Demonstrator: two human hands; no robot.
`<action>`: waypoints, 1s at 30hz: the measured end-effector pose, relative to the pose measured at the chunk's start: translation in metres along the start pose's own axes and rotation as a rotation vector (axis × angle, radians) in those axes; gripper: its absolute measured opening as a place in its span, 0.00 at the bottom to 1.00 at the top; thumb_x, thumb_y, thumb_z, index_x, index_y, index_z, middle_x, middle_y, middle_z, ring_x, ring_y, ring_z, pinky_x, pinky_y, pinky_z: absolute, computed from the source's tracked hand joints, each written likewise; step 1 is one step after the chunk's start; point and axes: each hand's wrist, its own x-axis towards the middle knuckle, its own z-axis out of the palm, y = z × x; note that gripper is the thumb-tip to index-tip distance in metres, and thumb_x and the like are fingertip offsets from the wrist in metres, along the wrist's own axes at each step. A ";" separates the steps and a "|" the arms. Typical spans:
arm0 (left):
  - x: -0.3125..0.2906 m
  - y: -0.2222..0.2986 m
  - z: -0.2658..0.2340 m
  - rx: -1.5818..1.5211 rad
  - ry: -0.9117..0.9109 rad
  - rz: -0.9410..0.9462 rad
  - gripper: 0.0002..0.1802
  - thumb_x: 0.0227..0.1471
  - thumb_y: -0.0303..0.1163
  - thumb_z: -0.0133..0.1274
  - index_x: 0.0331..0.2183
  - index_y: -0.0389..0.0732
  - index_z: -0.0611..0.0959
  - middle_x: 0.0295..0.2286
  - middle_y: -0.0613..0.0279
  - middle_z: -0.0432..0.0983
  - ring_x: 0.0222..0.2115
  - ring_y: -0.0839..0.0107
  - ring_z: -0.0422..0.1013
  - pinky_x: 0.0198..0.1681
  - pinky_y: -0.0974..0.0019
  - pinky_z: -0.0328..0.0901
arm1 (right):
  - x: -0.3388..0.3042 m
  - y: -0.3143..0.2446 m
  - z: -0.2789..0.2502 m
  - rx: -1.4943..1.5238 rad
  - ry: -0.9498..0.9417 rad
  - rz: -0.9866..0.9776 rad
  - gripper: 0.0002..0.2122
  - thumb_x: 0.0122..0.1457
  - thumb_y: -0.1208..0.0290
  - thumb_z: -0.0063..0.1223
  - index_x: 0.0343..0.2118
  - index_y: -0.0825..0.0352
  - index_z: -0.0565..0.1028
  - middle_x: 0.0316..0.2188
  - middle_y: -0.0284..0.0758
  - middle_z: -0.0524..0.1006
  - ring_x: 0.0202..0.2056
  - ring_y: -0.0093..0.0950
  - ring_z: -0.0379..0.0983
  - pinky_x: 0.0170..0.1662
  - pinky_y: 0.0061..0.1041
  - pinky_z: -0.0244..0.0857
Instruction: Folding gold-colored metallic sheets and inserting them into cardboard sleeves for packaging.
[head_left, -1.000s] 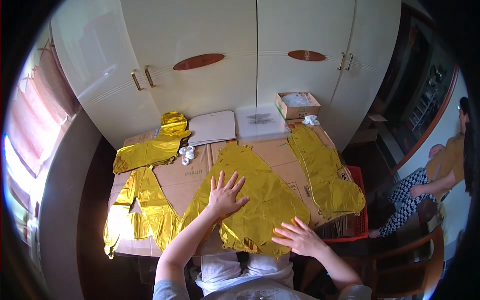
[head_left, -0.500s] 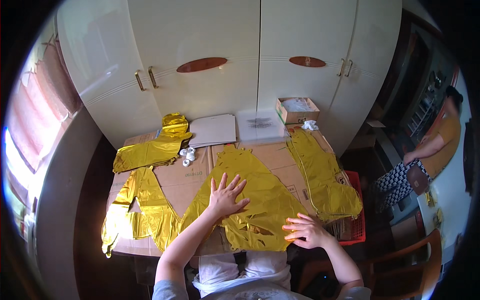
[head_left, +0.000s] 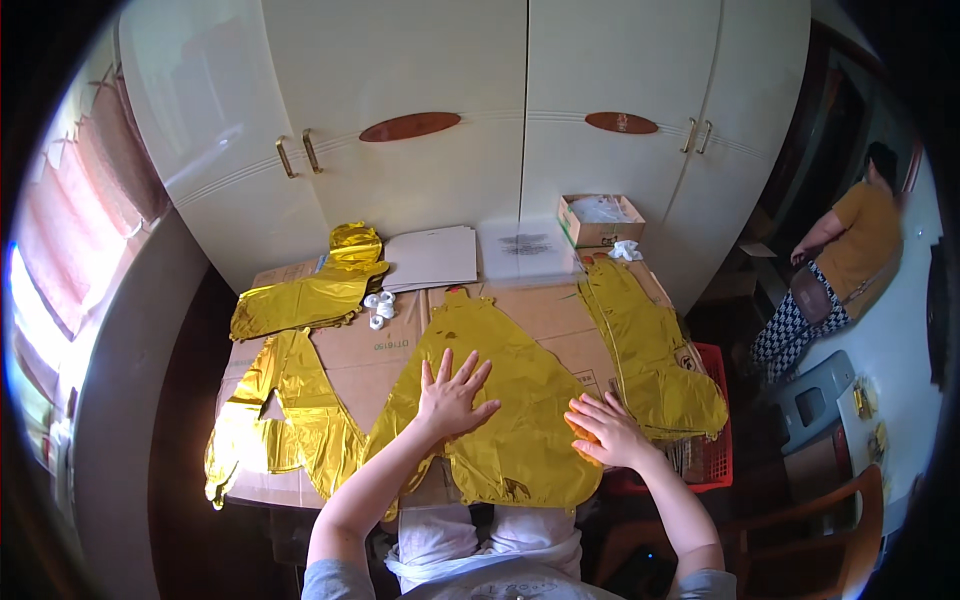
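A large flat gold foil sheet (head_left: 520, 400), roughly triangular and shaped like an uninflated balloon, lies in front of me. My left hand (head_left: 455, 400) presses on its middle with fingers spread. On its right edge rests my right hand (head_left: 612, 430), fingers stretched out and palm down. An orange patch shows along that hand's thumb side; whether it is a reflection or an object, I cannot tell. To the left lies another gold foil piece (head_left: 300, 400), creased, with a small triangular gap. A long gold foil piece (head_left: 650, 370) lies to the right.
Cardboard (head_left: 400, 340) covers the table. At the back are folded gold foil (head_left: 300, 305), white rolls (head_left: 378, 310), grey boards (head_left: 432, 258), an open box (head_left: 602, 220) and crumpled white tissue (head_left: 626, 250). A red basket (head_left: 715, 460) stands right; a person (head_left: 840, 260) is beyond.
My right hand has moved up and slightly forward along the foil's edge, and the lower right part now lies flatter. My left hand stays put. The person at right has straightened and turned away.
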 end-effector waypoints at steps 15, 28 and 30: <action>0.002 -0.002 -0.006 0.005 -0.027 0.025 0.46 0.53 0.70 0.36 0.65 0.55 0.58 0.66 0.61 0.47 0.67 0.48 0.39 0.63 0.29 0.34 | 0.005 0.004 0.002 0.011 0.026 -0.037 0.26 0.59 0.48 0.51 0.57 0.57 0.70 0.60 0.37 0.67 0.63 0.36 0.57 0.66 0.50 0.43; 0.004 0.000 0.001 0.014 0.015 0.033 0.45 0.52 0.70 0.38 0.64 0.55 0.60 0.65 0.59 0.50 0.66 0.46 0.41 0.63 0.29 0.35 | -0.052 -0.044 -0.005 -0.239 -0.160 -0.262 0.38 0.46 0.47 0.65 0.61 0.46 0.64 0.63 0.28 0.61 0.65 0.31 0.54 0.67 0.46 0.44; 0.004 -0.001 0.000 0.008 0.016 0.038 0.45 0.52 0.70 0.38 0.64 0.55 0.59 0.65 0.59 0.50 0.66 0.47 0.41 0.63 0.29 0.35 | -0.050 -0.044 -0.011 -0.024 -0.086 -0.255 0.34 0.50 0.45 0.60 0.60 0.50 0.66 0.62 0.31 0.64 0.64 0.33 0.57 0.66 0.46 0.45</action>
